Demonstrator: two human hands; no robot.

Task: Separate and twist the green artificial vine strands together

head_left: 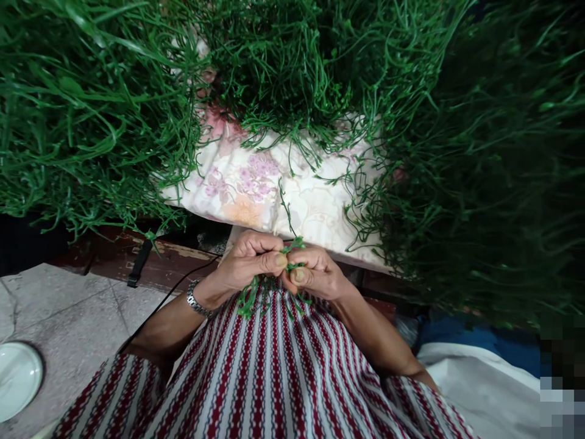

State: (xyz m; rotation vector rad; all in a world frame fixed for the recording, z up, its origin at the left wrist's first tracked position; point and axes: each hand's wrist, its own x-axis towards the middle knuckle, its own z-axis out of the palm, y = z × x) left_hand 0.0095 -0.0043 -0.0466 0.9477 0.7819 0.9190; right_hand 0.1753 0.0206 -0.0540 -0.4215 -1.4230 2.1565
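My left hand (256,261) and my right hand (319,274) meet in front of my chest, thumb tips nearly touching. Both are closed in a pinch on green sprigs (247,299), thin branching stems that look like artificial greenery. Some stems hang below the fingers over my striped clothing, and short tips poke out above them. The exact spot where the sprigs join is hidden by my fingers. Just beyond my hands, one loose stem (287,207) lies on a pale floral cloth (315,210).
Large heaps of similar green stems rise at the left (91,122), at the back (297,61) and at the darker right (470,201). A worn wooden edge (169,262) runs under the cloth. A white round dish (18,381) sits at lower left, and white fabric (479,384) at lower right.
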